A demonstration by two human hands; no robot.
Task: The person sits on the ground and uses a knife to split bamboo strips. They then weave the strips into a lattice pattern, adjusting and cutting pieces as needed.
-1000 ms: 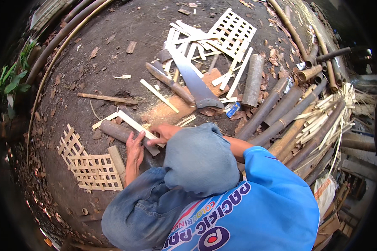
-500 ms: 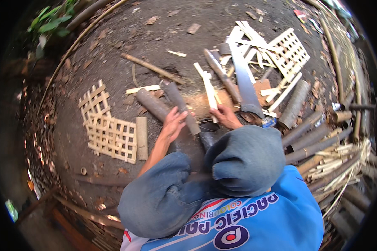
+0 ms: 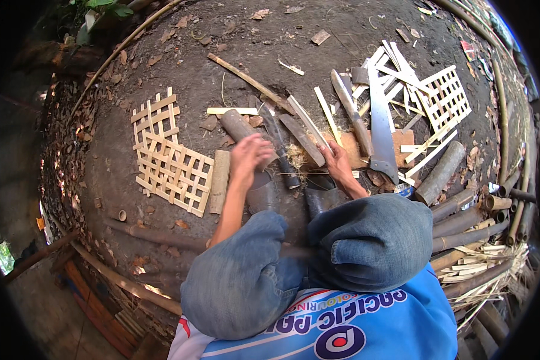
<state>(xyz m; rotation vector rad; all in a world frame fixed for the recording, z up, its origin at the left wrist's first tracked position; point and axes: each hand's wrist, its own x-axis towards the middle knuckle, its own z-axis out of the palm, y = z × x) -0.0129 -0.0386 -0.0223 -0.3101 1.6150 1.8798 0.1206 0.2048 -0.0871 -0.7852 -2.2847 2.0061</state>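
Note:
My right hand (image 3: 340,165) grips the near end of a pale bamboo strip (image 3: 308,122), thumb on top. Against that strip lies a brown split bamboo piece (image 3: 302,141), its near end by my fingers. To its left a long knife (image 3: 276,139) rests on the ground, dark handle toward my feet. My left hand (image 3: 250,157), slightly blurred, is open with nothing visible in it. It hovers over the near end of a thick bamboo section (image 3: 239,125). A thin pale strip (image 3: 327,114) lies beyond my right hand.
Woven bamboo lattices lie at left (image 3: 174,174) and far right (image 3: 447,96). A handsaw (image 3: 381,126) and a bamboo stick (image 3: 351,114) rest across a wooden board (image 3: 405,150). Several bamboo poles (image 3: 459,222) are piled at right. A long stick (image 3: 249,81) lies ahead.
My left hand has come off the split bamboo piece, which now lies farther right beside the strip at my right hand. The knife is now uncovered. The view has shifted.

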